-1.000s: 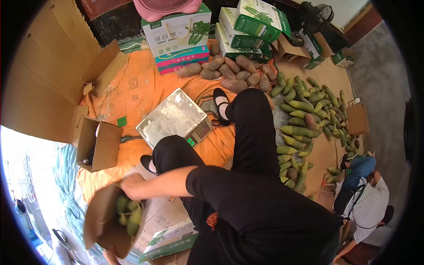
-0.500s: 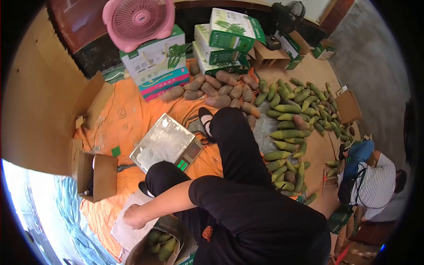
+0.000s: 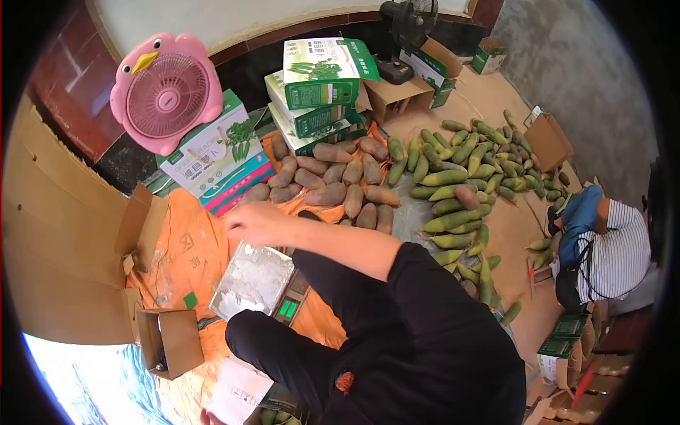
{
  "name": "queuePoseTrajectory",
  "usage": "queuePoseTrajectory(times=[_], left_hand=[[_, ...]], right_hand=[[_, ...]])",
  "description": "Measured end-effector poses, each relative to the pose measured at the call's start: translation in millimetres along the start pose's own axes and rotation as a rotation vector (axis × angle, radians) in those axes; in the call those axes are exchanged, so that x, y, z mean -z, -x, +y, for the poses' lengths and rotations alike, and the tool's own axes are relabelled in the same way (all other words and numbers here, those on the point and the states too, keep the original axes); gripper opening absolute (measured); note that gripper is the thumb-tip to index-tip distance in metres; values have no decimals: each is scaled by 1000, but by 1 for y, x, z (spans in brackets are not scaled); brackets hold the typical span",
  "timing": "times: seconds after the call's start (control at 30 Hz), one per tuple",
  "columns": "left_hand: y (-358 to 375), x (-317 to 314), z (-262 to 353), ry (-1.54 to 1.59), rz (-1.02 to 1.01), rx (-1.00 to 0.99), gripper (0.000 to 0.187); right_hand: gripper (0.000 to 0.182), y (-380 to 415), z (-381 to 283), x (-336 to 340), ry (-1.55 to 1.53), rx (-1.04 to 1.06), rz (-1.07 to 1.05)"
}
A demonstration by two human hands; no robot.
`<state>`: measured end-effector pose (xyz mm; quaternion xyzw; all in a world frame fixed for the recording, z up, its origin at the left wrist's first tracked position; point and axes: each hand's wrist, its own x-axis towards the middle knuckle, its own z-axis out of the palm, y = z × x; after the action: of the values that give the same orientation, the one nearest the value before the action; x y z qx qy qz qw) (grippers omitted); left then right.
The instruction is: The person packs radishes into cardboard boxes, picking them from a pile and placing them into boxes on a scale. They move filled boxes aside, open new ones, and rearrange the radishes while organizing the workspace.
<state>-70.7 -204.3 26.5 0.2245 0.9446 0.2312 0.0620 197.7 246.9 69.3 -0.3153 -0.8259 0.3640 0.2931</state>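
Note:
My right hand reaches across the far edge of a metal-topped weighing scale, near a pile of muddy brown elongated roots. Its fingers point left, loosely bent, and no object shows in them. The scale's green display is lit and its plate is bare. At the bottom edge, only fingertips of my left hand show, beside the pale flap of a carton. Green radishes lie in that carton, mostly cut off by the frame.
Many green radishes lie on cardboard to the right. A co-worker in a striped shirt crouches beyond them. Printed boxes are stacked at the back, beside a pink fan. An open brown carton stands at left on orange sheeting.
My right hand has moved from above the radish carton up past the scale towards the brown roots. The view has shifted, and my left fingertips now show at the bottom.

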Motion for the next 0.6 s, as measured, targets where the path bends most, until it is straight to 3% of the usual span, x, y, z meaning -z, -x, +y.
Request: queuePoseTrajectory(times=[0.13, 0.17, 0.23, 0.33, 0.6], left_hand=[[-44, -87, -8, 256, -268, -192, 35], [-31, -93, 28, 266, -194, -229, 18], [-42, -119, 25, 460, -461, -116, 19], [-33, -137, 45, 419, -630, -59, 20], [-15, -122, 93, 377, -643, 254, 17]], right_hand=[[19, 55, 88, 45, -24, -239, 185], [19, 72, 115, 49, 16, -303, 193], [19, 110, 166, 53, 99, -410, 208], [18, 165, 217, 52, 90, -608, 207], [7, 202, 296, 57, -144, -852, 242]])
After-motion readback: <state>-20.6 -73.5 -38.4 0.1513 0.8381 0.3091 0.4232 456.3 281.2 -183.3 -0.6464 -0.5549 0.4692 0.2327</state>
